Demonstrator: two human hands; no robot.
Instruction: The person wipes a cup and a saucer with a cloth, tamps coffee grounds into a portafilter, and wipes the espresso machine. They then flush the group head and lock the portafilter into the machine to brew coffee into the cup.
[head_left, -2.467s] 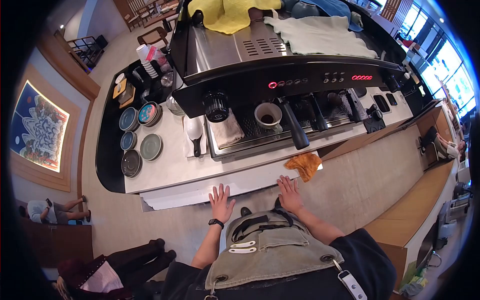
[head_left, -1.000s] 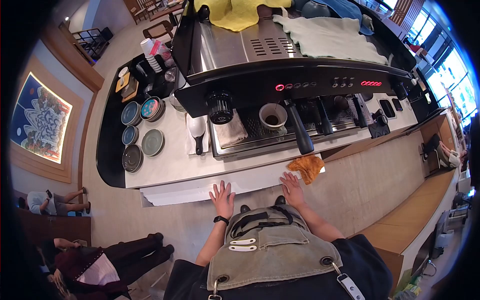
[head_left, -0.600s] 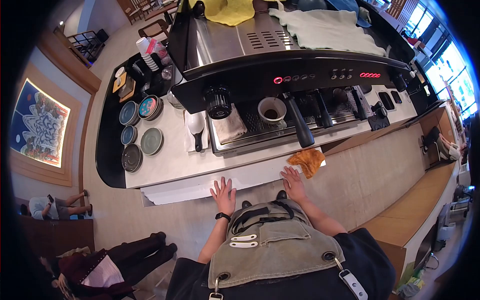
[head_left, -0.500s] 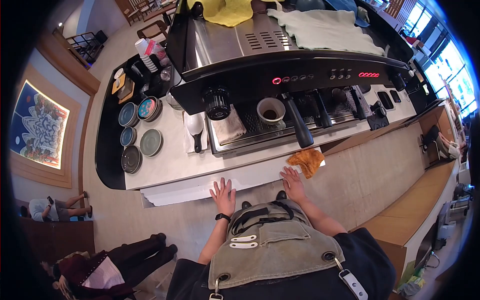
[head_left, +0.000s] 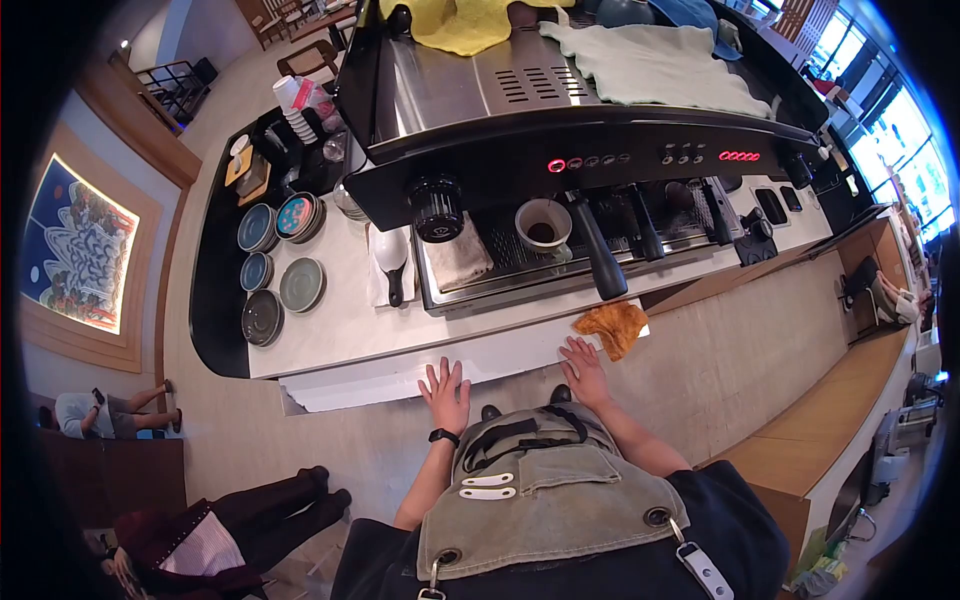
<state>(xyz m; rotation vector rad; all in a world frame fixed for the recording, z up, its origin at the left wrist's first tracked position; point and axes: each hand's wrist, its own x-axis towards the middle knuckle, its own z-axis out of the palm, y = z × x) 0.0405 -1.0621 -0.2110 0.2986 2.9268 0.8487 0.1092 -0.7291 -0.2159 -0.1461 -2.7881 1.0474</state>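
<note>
My left hand (head_left: 446, 395) is open, fingers spread, against the white front edge of the counter (head_left: 345, 335); it holds nothing. Further right, my right hand (head_left: 585, 372) is open at the same edge, its fingertips just beside a crumpled orange-brown cloth (head_left: 615, 328) that hangs over the edge. Ahead of both hands stands an espresso machine (head_left: 600, 140) with red-lit buttons. A cup (head_left: 558, 250) with dark liquid inside sits on its drip tray. Right of the cup, a portafilter with a black handle (head_left: 600, 255) points toward me.
Left on the counter are stacked plates and bowls (head_left: 302, 285), a white scoop with a black handle (head_left: 392, 255) and paper cups (head_left: 297, 120). Cloths (head_left: 660, 65) lie atop the machine. A wooden counter (head_left: 830, 410) runs at right. Another person (head_left: 220, 540) stands at lower left.
Both hands stay at the counter edge with hardly any movement. The view has shifted very slightly. The cup and cloth keep their places.
</note>
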